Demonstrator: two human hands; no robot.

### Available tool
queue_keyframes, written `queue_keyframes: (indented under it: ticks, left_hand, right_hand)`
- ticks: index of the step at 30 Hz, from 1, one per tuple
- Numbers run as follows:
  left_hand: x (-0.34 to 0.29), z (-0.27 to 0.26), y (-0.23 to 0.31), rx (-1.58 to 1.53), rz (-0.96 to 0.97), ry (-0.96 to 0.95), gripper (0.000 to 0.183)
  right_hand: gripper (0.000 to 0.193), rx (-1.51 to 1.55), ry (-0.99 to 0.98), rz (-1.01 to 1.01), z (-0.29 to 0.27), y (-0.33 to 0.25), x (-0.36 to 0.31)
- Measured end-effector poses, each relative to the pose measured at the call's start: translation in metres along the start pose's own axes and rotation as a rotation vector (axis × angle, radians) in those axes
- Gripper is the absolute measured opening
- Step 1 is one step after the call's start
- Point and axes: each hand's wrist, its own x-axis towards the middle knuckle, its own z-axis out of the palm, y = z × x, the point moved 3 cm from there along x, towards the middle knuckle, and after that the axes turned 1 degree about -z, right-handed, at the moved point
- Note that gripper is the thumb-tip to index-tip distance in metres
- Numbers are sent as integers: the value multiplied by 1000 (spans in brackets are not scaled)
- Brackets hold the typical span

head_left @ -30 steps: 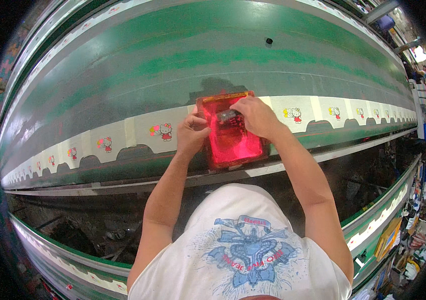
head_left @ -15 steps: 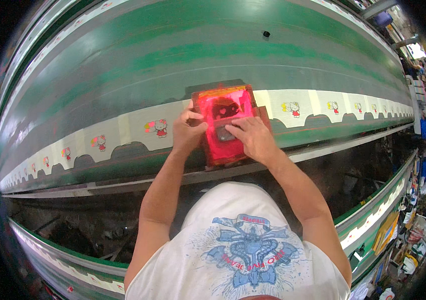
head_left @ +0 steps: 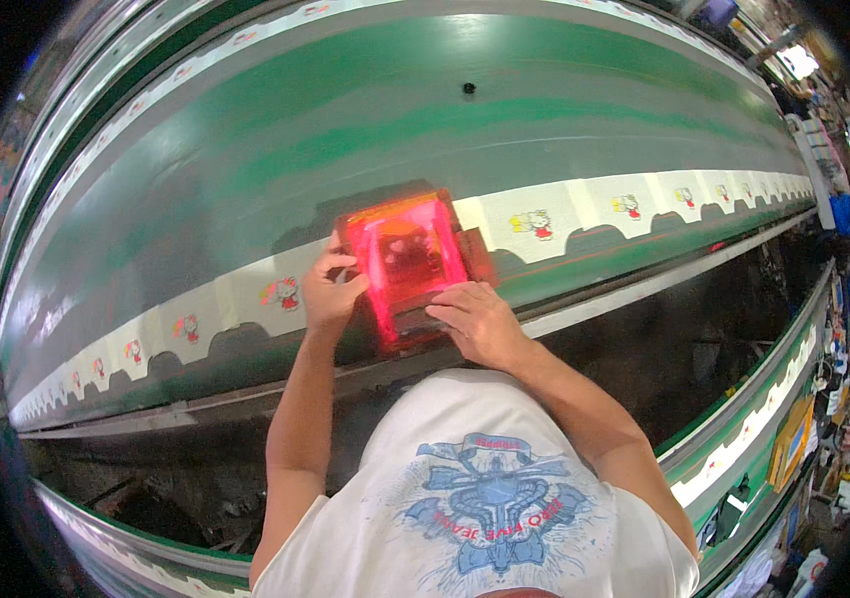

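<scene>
At the picture's centre, a touch to the left: red screen frame [head_left: 411,261], lying across a white strip [head_left: 584,211] on the long green table [head_left: 544,125]. Upper end leans toward the left of the picture.

Left hand [head_left: 330,291] at the frame's left side, thumb and fingers closed on the rim. Right hand [head_left: 482,321] at the lower end, fingers bunched over the right end of a dark block [head_left: 413,319], seemingly pinching it; underside of that grip hidden.

Handling, my judgement: left grip wants to be firm and quiet, since a slip of the frame would likely smear whatever lies beneath. Block best drawn at one steady tilt, pressure even across its width. Right hand sits toward one end, so the other may ride light. Best to ease off short of the lower rim; any lift straight up, no drag.

Look of the frame: vivid pink-red, glossy, apparently wet. Brightest along both sides. Brownish patch mid-mesh with pale, perhaps heart-like marks, blurred. Orange-amber upper edge; lower end dark, hard to read. Flat reddish-brown piece [head_left: 478,256] juts from the right side. Small printed figures [head_left: 541,226] on the strip, both left and right of it.
</scene>
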Motion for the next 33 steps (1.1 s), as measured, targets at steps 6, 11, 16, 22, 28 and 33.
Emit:
queue_keyframes:
  ticks: [6,11,16,22,28,33]
  left_hand:
    - [6,79,-16,-63,93,2,38]
    - [18,177,-40,-148,35,-15,37]
    - [23,232,-46,-223,13,-57,37]
    - [16,241,-25,-183,-190,32,36]
    - [14,248,-13,-169,-271,67,34]
    - [16,249,-20,-198,-174,38,36]
  right_hand:
    - [46,78,131,57,-39,51,-49]
    - [48,67,144,107,-94,115,-102]
    - [45,110,175,47,-129,159,-132]
    - [38,241,138,10,-143,172,-136]
    - [38,208,157,-9,-146,177,-128]
    - [37,97,109,-46,-151,169,-114]
